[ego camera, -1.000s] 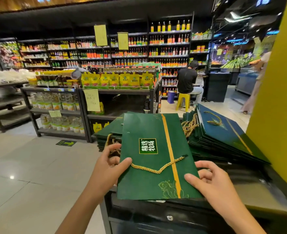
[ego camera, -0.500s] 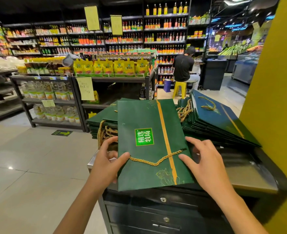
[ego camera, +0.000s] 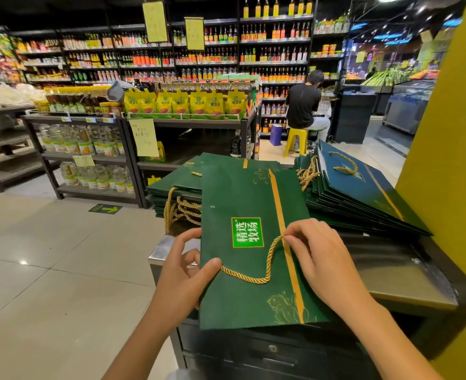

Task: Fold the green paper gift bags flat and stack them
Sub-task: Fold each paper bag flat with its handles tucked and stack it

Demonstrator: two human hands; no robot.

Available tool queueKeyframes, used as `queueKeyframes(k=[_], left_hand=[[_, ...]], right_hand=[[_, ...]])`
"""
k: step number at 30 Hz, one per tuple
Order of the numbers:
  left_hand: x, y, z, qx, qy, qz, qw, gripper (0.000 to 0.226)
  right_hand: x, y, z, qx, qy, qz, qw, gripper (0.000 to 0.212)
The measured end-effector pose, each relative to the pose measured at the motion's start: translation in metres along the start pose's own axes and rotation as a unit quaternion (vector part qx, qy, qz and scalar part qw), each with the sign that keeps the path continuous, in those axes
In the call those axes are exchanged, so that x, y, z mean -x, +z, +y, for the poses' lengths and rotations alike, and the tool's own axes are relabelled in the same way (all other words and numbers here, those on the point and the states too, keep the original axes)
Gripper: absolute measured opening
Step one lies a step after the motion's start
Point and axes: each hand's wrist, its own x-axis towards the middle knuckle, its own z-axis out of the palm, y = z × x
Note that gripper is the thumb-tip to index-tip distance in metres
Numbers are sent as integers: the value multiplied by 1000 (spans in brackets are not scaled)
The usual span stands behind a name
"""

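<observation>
Left hand (ego camera: 183, 272) tight on the green bag (ego camera: 242, 193), right hand (ego camera: 319, 259) in a pinch on its gold cord (ego camera: 268, 260)

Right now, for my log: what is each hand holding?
The left hand grips the bag by its edge.
The right hand pinches the cord.

One head-worn wide view looks forward and down, seemingly close over the counter (ego camera: 407, 281).

Right hand (ego camera: 327, 259) leaves the right edge of the green bag (ego camera: 242, 303) and moves up onto its face, fingertips now pinching the gold rope handle (ego camera: 267, 266) at the orange stripe (ego camera: 277, 198). Rope now bends up into a loop, no longer stretched straight across.
</observation>
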Motion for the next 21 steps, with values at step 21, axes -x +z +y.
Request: queueKeyframes(k=[21], left_hand=[[-3, -17, -8, -280, 70, -43, 956, 38]], right_hand=[[-67, 65, -34, -288, 54, -30, 956, 12]])
